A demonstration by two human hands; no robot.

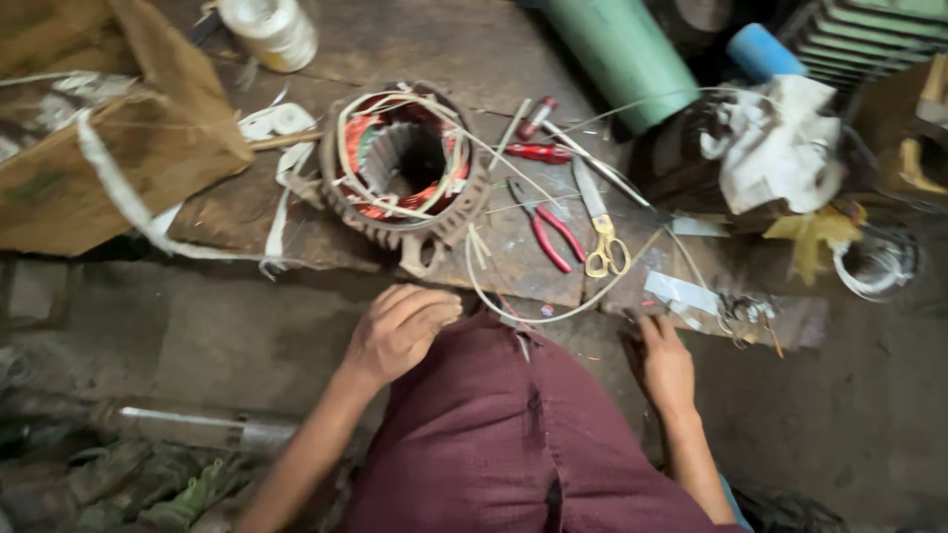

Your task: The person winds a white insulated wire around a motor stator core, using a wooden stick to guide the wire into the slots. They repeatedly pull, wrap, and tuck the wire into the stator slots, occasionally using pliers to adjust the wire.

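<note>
So the big wooden board point(326, 247) lying on the floor is working as the counter here, and the motor stator point(405, 173) is sitting on it opening-up, which looks like the point: that way the copper windings and the loose cream-coloured sleeving wires are facing the person. Off to the left a cardboard box point(109, 158) is hanging over the board edge with white tape trailing off it. A green cylinder point(622, 59) is lying at the top, and a white rag point(780, 143) is draped over something dark on the right.

Tools are laying fanned out just right of the stator, probably for easy reach: yellow-handled scissors point(602, 232), red-handled pliers point(548, 232), a red screwdriver point(538, 153).

The left hand point(400, 331) is resting on the maroon knee, fingers curled loosely, holding nothing I can make out. The right hand point(664, 365) is lying flat near the board's front edge, fingers together, just beside a white paper strip point(681, 291). The stator is sitting straight ahead of the left hand, near but not touching.
</note>
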